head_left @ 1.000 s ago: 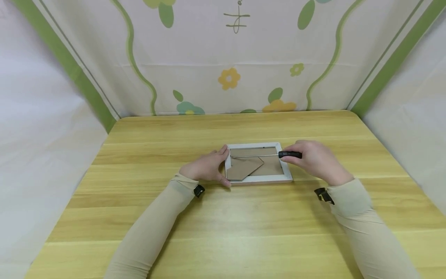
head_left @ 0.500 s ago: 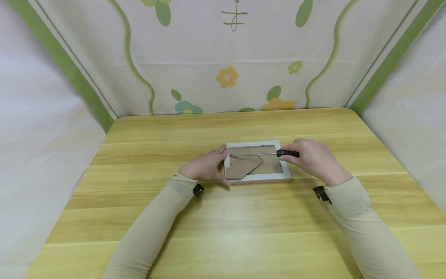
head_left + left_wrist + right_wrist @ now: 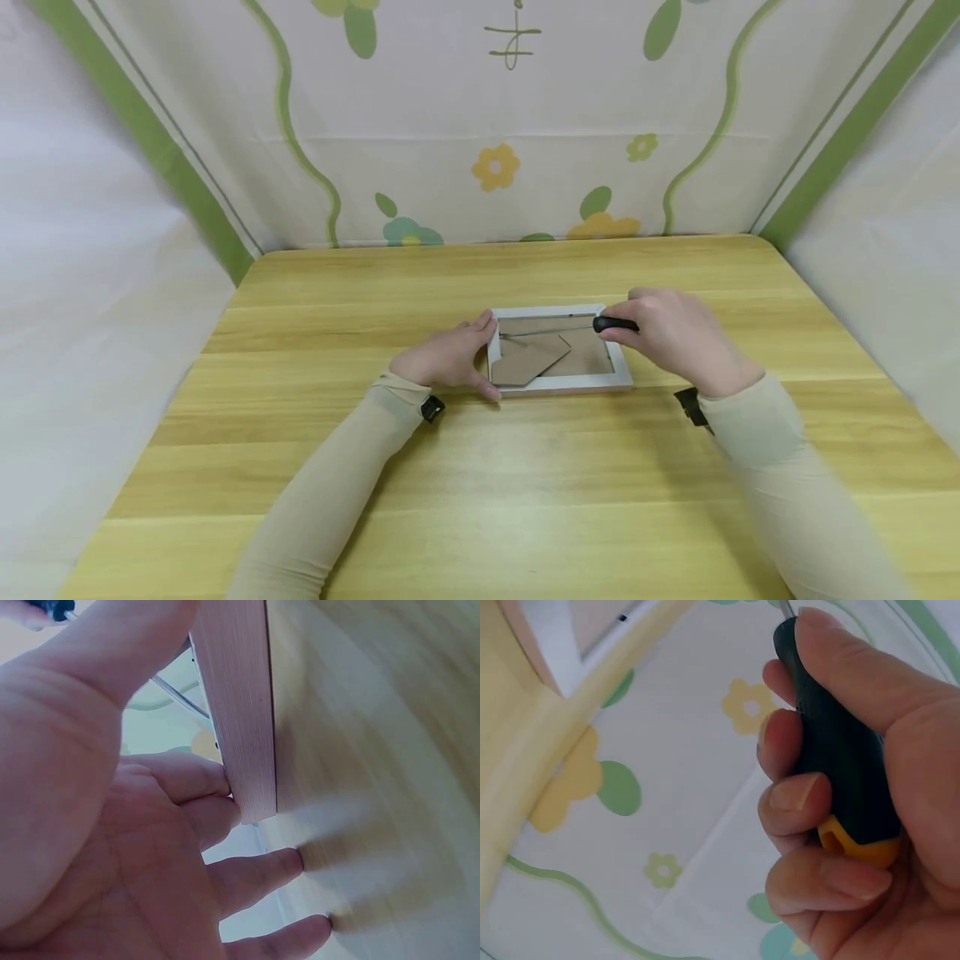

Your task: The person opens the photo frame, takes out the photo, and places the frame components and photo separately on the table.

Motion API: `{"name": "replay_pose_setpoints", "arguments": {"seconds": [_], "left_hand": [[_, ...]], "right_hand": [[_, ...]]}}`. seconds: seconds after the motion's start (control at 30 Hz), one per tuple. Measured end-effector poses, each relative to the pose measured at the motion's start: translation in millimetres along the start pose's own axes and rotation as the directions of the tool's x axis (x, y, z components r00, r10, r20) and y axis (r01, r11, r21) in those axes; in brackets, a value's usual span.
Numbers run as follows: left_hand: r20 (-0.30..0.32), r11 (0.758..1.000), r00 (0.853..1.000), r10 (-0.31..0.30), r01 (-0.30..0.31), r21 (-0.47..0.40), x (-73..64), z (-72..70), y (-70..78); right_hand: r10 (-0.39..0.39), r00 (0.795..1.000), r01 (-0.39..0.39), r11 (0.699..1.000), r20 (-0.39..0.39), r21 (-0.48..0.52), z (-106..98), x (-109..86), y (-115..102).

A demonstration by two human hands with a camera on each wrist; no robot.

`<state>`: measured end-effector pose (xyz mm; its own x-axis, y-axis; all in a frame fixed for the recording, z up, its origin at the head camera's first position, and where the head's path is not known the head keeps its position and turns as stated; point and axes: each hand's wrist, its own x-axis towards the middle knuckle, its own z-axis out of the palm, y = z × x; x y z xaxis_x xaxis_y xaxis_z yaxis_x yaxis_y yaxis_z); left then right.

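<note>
A white picture frame (image 3: pixel 558 384) lies back side up on the table, its brown backing board (image 3: pixel 581 354) showing. A cardboard stand flap (image 3: pixel 528 363) slants over that board. My left hand (image 3: pixel 444 354) holds the frame's left end, thumb at the near corner and index finger at the far one. In the left wrist view, two fingertips press the frame's side wall (image 3: pixel 240 705). My right hand (image 3: pixel 675 337) grips a screwdriver (image 3: pixel 840 750) by its dark handle with a yellow end. The screwdriver's thin shaft (image 3: pixel 551 330) crosses the backing, tip at the frame's left inner edge.
The wooden table (image 3: pixel 480 483) extends around the frame on all sides. A white cloth backdrop (image 3: pixel 420 100) with printed flowers stands behind the table's far edge, and pale cloth sides (image 3: pixel 97 333) flank it. Both wrists wear black straps (image 3: pixel 432 408).
My right hand has shifted slightly up and away, tilting the screwdriver's handle higher while its tip stays near the frame's left inner edge. My left hand keeps its place on the frame.
</note>
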<state>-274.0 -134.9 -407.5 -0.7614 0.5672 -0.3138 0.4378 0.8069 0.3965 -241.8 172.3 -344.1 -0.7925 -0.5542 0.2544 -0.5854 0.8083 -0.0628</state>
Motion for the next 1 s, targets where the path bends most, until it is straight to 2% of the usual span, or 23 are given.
{"name": "replay_pose_setpoints", "arguments": {"seconds": [0.27,0.43,0.8,1.0], "left_hand": [[-0.006,1.0,1.0,0.007,-0.007,-0.008,-0.9,0.3,0.1],[0.0,1.0,1.0,0.006,-0.006,0.0,0.0,0.1,0.7],[0.003,1.0,1.0,0.004,-0.004,-0.022,0.8,0.8,-0.9],[0.002,1.0,1.0,0.002,-0.002,-0.019,0.4,-0.1,-0.5]], "right_hand": [[-0.047,0.99,0.051,0.998,0.135,-0.022,-31.3,34.2,-8.7],[-0.077,0.98,0.088,0.994,0.182,-0.057,-44.7,53.4,-13.9],[-0.078,0.958,0.117,0.985,0.275,-0.129,-62.9,83.8,-30.7],[-0.066,0.939,0.134,0.974,0.337,-0.182,-70.8,98.2,-45.2]]}}
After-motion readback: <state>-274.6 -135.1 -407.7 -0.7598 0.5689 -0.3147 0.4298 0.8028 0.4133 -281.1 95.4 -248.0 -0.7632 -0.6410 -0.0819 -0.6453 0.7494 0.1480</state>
